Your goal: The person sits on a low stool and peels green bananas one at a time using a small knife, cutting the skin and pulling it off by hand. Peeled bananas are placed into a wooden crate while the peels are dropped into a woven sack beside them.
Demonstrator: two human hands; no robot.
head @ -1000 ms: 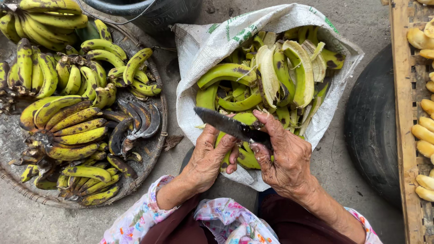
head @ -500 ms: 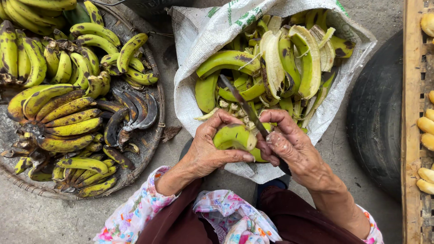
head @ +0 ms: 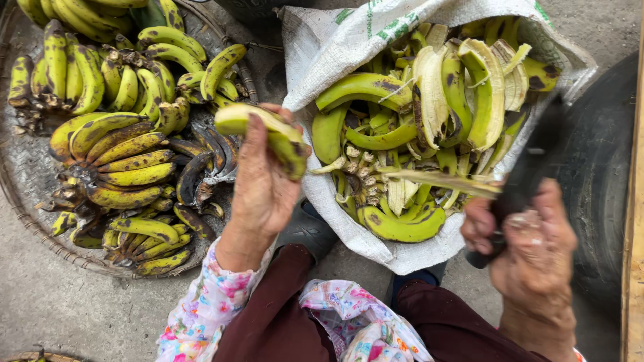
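Note:
My left hand [head: 263, 177] is raised between the basket and the sack, gripping a green banana [head: 265, 131] with dark spots, its top partly peeled. My right hand [head: 530, 241] is out to the right, closed on the handle of a dark knife [head: 533, 161] whose blade points up and away. A long strip of peel [head: 443, 179] stretches from the knife hand leftward over the sack. The white woven sack [head: 349, 47] in front of me is full of green banana peels [head: 463, 87].
A round woven basket [head: 27, 181] on the left holds several bunches of green-yellow spotted bananas [head: 124, 154]. A black tyre [head: 600, 167] lies at the right, beside a wooden edge [head: 636, 255]. Concrete ground is below. My floral sleeves and dark trousers fill the bottom.
My hands, together over the sack cutting a banana, have parted: the left lifted the banana up and left, the right swung the knife out to the right, pulling a peel strip away.

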